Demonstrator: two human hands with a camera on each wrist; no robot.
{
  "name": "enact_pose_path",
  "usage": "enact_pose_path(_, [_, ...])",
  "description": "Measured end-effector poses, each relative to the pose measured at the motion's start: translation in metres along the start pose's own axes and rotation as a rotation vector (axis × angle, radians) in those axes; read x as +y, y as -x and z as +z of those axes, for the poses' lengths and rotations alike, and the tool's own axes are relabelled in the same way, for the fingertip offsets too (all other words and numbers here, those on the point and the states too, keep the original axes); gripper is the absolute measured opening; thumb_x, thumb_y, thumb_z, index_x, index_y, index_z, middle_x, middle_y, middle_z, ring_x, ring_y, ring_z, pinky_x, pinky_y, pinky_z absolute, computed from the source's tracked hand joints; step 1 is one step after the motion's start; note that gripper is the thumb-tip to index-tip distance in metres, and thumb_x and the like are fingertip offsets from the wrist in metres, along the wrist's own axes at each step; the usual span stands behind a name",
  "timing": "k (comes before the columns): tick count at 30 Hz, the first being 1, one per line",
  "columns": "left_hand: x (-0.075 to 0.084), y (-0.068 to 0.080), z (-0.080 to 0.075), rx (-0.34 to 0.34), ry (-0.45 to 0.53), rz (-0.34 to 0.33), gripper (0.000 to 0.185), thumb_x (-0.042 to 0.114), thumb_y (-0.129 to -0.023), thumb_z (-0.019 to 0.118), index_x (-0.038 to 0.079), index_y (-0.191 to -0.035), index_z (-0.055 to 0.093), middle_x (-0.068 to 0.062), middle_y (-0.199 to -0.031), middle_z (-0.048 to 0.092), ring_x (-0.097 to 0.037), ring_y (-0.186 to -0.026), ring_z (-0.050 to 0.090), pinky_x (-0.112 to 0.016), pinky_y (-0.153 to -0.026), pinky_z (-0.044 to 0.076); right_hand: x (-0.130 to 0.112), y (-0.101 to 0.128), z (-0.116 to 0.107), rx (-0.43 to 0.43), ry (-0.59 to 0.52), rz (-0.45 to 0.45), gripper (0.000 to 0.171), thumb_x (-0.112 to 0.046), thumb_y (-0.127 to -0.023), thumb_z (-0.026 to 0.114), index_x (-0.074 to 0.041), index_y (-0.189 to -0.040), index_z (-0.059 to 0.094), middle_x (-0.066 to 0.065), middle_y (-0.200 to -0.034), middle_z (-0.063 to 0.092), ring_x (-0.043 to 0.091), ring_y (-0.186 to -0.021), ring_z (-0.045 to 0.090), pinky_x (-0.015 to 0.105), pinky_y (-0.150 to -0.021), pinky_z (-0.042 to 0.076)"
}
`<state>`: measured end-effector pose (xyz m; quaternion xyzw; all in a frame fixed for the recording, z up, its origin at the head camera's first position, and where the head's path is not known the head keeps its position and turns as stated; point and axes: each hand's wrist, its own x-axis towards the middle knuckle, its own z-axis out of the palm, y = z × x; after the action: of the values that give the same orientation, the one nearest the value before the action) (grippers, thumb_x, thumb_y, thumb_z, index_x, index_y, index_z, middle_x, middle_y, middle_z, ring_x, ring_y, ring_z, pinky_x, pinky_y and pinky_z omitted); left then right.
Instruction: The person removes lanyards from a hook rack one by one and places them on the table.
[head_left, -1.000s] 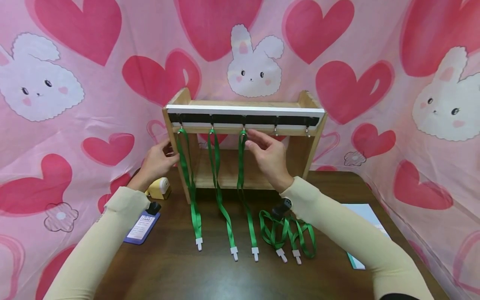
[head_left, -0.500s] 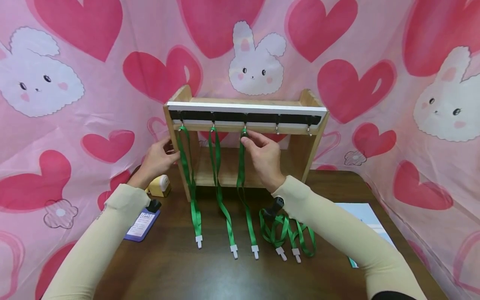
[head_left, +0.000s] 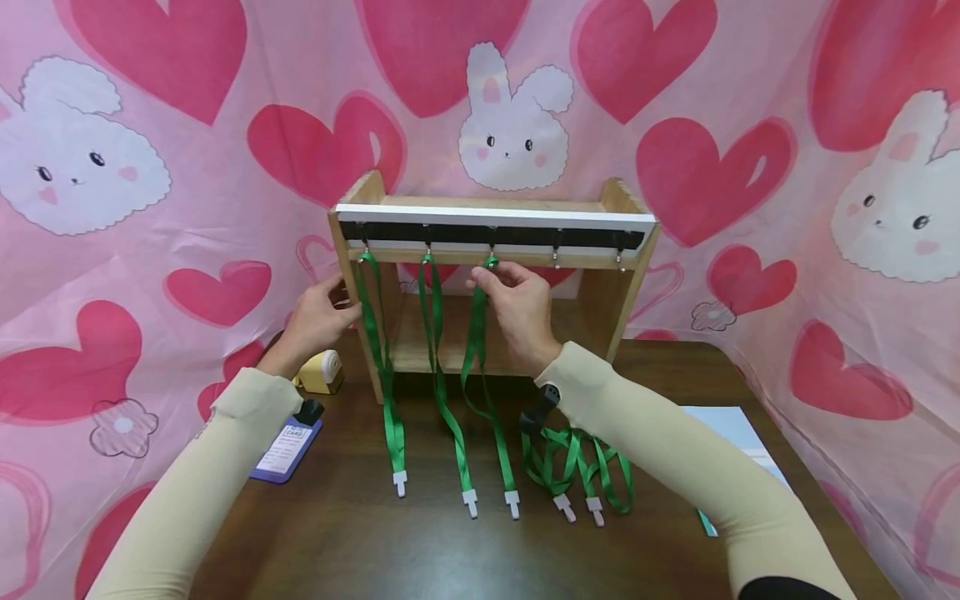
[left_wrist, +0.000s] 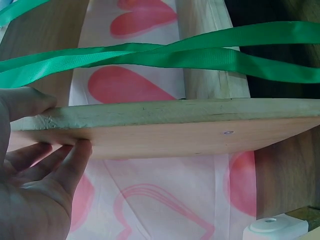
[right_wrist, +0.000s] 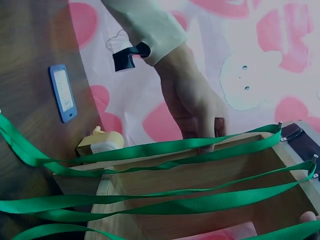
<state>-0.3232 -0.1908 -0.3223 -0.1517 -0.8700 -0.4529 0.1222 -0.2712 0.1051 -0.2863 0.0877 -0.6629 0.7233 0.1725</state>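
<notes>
- Both hands are up at the wooden rack [head_left: 615, 292], which stands on the dark bench [head_left: 360, 533].
- Right hand [head_left: 521, 312] pinches the top of the third green lanyard [head_left: 480, 367] between thumb and fingertips, just under its hook on the black hook rail [head_left: 491, 236]; the strap bows out loosely below the grip and its white end tag lies on the bench.
- Left hand [head_left: 315, 321] grips the rack's left side panel, thumb on the front edge and fingers flat against the outer face, as the left wrist view shows [left_wrist: 35, 165].
- Between the two hands, two more green lanyards [head_left: 386, 392] hang from the first and second hooks.
- Below the right wrist, a loose pile of green lanyards [head_left: 577, 471] lies on the bench.
- Beside the left forearm sit a small yellow object [head_left: 322, 372] and a blue card holder [head_left: 285, 450].
- Right of the right forearm lies a pale sheet [head_left: 731, 425].
</notes>
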Motion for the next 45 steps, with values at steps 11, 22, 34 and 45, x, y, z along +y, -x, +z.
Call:
enact_pose_path(11, [0.002, 0.001, 0.000, -0.011, 0.009, -0.003, 0.053, 0.010, -0.093, 0.063, 0.004, -0.144, 0.051, -0.027, -0.135, 0.062, -0.041, -0.128, 0.061, -0.053, -0.103, 0.054, -0.002, -0.004, -0.005, 0.006, -0.115, 0.087, 0.024, -0.007, -0.094, 0.069, 0.002, -0.116, 0.073, 0.004, -0.084, 0.076, 0.013, -0.065, 0.075, 0.030, -0.079, 0.064])
enact_pose_path(22, [0.001, 0.003, 0.000, -0.014, 0.012, 0.000, 0.052, 0.011, -0.094, 0.063, 0.003, -0.144, 0.051, -0.027, -0.135, 0.062, -0.041, -0.127, 0.061, -0.054, -0.103, 0.053, -0.006, -0.001, -0.008, -0.001, -0.153, 0.127, 0.029, -0.003, -0.095, 0.067, 0.004, -0.123, 0.070, 0.004, -0.084, 0.077, 0.012, -0.062, 0.074, 0.031, -0.079, 0.063])
enact_pose_path(34, [0.000, 0.002, 0.000, -0.009, -0.001, 0.003, 0.053, 0.012, -0.094, 0.062, 0.003, -0.145, 0.050, -0.027, -0.135, 0.062, -0.042, -0.127, 0.061, -0.055, -0.103, 0.053, -0.009, -0.002, -0.011, -0.025, -0.116, 0.183, 0.030, -0.008, -0.096, 0.067, -0.001, -0.125, 0.071, 0.023, -0.121, 0.073, 0.014, -0.083, 0.079, 0.036, -0.087, 0.062])
enact_pose_path(45, [-0.001, 0.002, 0.001, -0.008, -0.005, 0.008, 0.053, 0.010, -0.094, 0.062, 0.003, -0.144, 0.050, -0.027, -0.134, 0.062, -0.041, -0.126, 0.062, -0.055, -0.101, 0.054, -0.005, 0.003, -0.013, -0.052, -0.072, 0.102, 0.030, -0.010, -0.096, 0.067, -0.001, -0.124, 0.072, 0.019, -0.120, 0.074, 0.019, -0.094, 0.078, 0.036, -0.090, 0.061])
